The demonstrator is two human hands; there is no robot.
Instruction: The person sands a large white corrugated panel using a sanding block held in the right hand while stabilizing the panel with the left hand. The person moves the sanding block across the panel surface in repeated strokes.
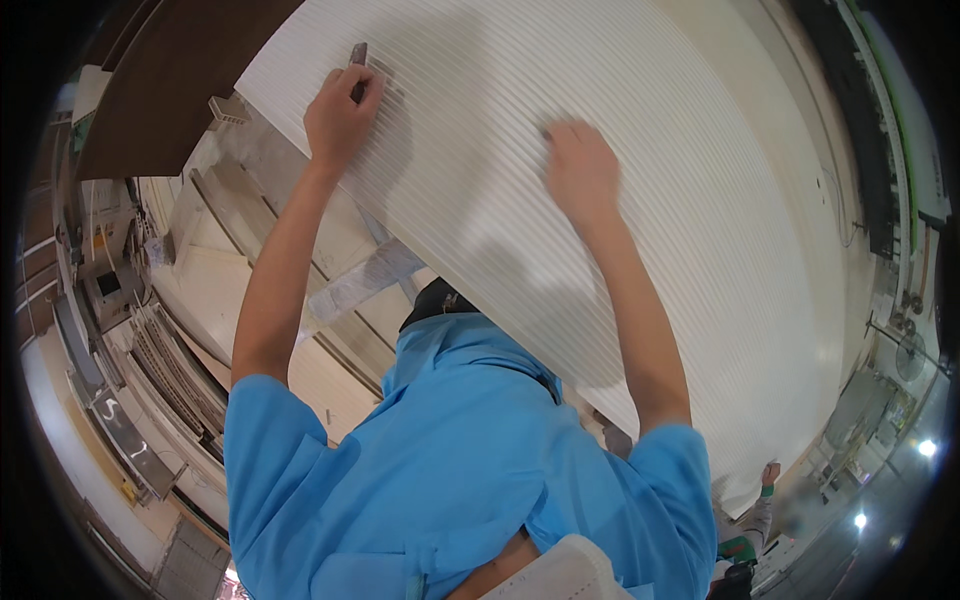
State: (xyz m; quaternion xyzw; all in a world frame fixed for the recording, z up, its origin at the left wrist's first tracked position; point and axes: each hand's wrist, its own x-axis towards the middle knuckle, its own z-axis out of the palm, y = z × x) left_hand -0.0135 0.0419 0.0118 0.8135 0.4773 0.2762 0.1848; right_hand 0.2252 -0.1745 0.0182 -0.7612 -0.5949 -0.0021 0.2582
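- My left hand [342, 112] has its fingers curled tight around a slim grey tool [357, 55], which pokes up past my knuckles and lies against the ribbed white panel [620, 200], close to the panel's upper left edge.
- My right hand [582, 170] rests flat on the same panel, near its middle. It is blurred, so I cannot tell whether the fingers are spread or together; it holds nothing that I can see.
- The panel itself is big and tilted and fills most of the view, with its left edge overhanging a cream-coloured frame [250, 250] and rails below.
- My blue sleeves [450, 470] come up from the lower edge, both arms stretched far out.
- Risk, as I judge it: with both arms at full reach, the tool could skid along the grooves and score the ribs.
- If the flat hand slips, the panel may slide off the frame edge.
- Another person's hand [770, 472] shows at the panel's lower right corner, and a sudden shift could catch it.
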